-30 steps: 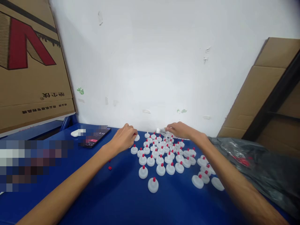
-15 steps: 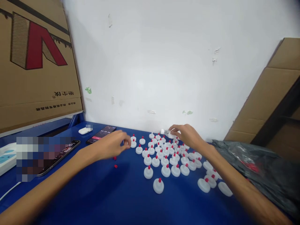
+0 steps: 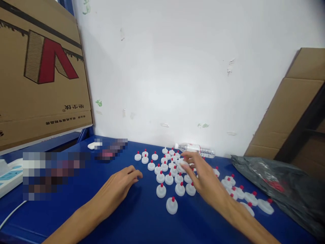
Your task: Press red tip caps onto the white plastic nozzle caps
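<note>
Several white caps with red tips [image 3: 172, 205] stand spread over the blue table [image 3: 142, 220]. My right hand [image 3: 203, 178] reaches over the middle of the group, its fingertips pinched on a white cap [image 3: 183, 165]. My left hand [image 3: 118, 188] rests on the table just left of the caps. Its fingers are curled together with the tips down, and whatever is under them is hidden.
A clear water bottle [image 3: 196, 149] lies against the white wall behind the caps. A large cardboard box [image 3: 43, 78] stands at the left, with a power strip [image 3: 8, 173] below it. A black plastic bag [image 3: 279, 183] and leaning cardboard [image 3: 286, 112] fill the right side.
Both hands drew back from the far caps toward me. The right hand left the bottle and now pinches a cap. The left hand came down where two small red bits lay.
</note>
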{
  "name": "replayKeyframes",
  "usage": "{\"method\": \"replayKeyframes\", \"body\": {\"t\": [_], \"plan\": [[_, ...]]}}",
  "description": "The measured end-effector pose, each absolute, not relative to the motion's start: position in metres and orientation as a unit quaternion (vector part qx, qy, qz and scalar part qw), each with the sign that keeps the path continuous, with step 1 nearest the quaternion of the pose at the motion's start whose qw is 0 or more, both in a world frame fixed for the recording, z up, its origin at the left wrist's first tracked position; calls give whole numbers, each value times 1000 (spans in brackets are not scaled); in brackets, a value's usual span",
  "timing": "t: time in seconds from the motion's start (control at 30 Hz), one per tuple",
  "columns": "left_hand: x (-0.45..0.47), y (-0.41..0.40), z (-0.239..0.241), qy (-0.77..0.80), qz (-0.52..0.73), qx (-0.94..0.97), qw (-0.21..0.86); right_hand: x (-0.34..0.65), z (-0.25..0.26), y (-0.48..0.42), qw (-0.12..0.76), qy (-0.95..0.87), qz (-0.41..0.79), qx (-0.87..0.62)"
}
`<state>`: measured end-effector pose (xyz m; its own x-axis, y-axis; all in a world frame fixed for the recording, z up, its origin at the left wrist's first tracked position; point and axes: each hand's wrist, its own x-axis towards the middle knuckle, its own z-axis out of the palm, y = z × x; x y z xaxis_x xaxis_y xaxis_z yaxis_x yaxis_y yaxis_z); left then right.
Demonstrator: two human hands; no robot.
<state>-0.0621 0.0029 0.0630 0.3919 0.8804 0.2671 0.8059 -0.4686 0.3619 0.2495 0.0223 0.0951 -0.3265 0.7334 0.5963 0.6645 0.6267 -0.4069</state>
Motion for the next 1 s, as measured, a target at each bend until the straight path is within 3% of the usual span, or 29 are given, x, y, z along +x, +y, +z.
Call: {"method": "replayKeyframes", "body": {"t": [0.2, 0.47, 0.67, 0.83, 1.0], "plan": [[-60, -2, 80, 550, 211, 804, 82, 242, 87, 13, 372, -856, 23, -358], [-68, -11, 49, 520, 223, 815, 125, 241, 79, 8, 347, -857, 68, -376], [-34, -14, 66, 488, 324, 802, 118, 230, 78, -3, 411, -850, 110, -312], [8, -21, 89, 410, 464, 752, 224, 227, 78, -9, 473, -838, 96, -256], [25, -22, 89, 381, 519, 725, 245, 228, 79, -10, 519, -819, 58, -238]]}}
